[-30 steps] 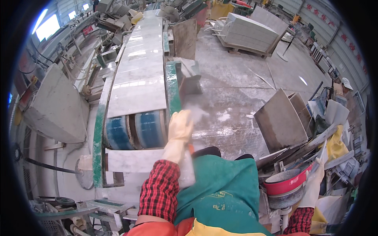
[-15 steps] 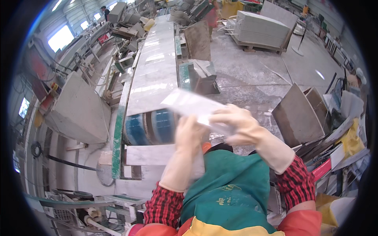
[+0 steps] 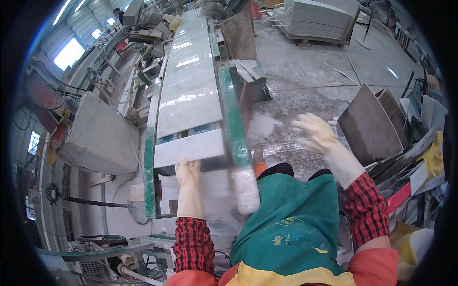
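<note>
The white stone strip (image 3: 190,147) lies across the near end of the conveyor (image 3: 149,159), just ahead of the left hand (image 3: 188,175), the nearer one, whose fingertips meet its near edge; whether that grip is clamped, I cannot tell. The right hand (image 3: 316,133), well apart, is empty, fingers spread. The strip's long axis runs crosswise, right end toward the green rail (image 3: 233,114).

Conveyor (image 3: 149,176): 11 o'clock; glossy white slabs (image 3: 191,100), short white piece (image 3: 188,147) at its 6 o'clock end, contact unclear
Grey floor (image 3: 305,78): pallet (image 3: 324,41), 1 o'clock
Pallet: stacked pale slabs (image 3: 315,21)
</note>
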Motion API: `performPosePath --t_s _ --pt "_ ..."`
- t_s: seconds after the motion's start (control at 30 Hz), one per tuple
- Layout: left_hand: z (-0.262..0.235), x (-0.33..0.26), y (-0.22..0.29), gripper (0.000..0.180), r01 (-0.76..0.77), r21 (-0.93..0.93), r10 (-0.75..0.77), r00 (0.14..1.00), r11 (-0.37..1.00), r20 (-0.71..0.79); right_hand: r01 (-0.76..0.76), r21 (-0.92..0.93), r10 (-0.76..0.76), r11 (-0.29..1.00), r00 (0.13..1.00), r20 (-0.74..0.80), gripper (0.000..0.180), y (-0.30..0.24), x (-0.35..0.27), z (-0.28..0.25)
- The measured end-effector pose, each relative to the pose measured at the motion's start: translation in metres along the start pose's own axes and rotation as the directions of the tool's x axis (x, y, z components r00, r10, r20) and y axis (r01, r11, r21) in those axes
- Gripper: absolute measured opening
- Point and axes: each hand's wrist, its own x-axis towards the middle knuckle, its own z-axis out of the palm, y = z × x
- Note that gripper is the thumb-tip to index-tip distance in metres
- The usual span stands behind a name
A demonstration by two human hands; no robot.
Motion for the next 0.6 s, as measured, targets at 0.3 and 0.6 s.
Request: performPosePath --t_s 0.3,0.6 --pt "0.016 0.024 -0.014 0.041 -0.008 0.008 0.008 1.0 1.0 -0.03 -0.806 0.196 0.829 0.559 0.535 -0.164 0.047 0.106 -0.251 -0.042" --pt "0.04 0.029 -0.02 0.035 -0.015 0.055 0.02 0.996 0.998 -0.086 -0.864 0.256 0.9 0.433 0.399 -0.174 0.048 0.103 -0.334 -0.034"
